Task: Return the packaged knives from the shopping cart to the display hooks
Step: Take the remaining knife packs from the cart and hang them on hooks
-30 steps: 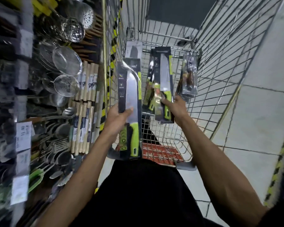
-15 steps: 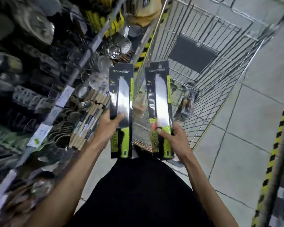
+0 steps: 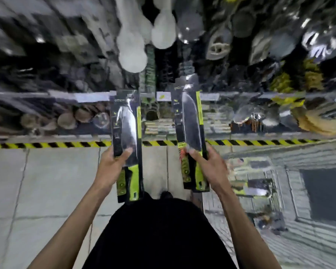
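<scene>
Gripping the left packaged knife (image 3: 126, 129) in the left hand (image 3: 112, 166): thumb clamped across the front at the blade's base, fingers wrapped behind the card, out of sight. Gripping the right packaged knife (image 3: 190, 121) in the right hand (image 3: 210, 168) likewise, thumb on the front, fingers (image 3: 209, 151) curled round the card's right edge. Both packs upright and side by side but apart, held in the air above the tiled floor (image 3: 47, 191), tops level with the blurred display shelf (image 3: 66, 98). Black cards, broad steel blades tip-up, lime-green handles at the bottom. Shopping cart (image 3: 279, 162) just right of the right hand.
</scene>
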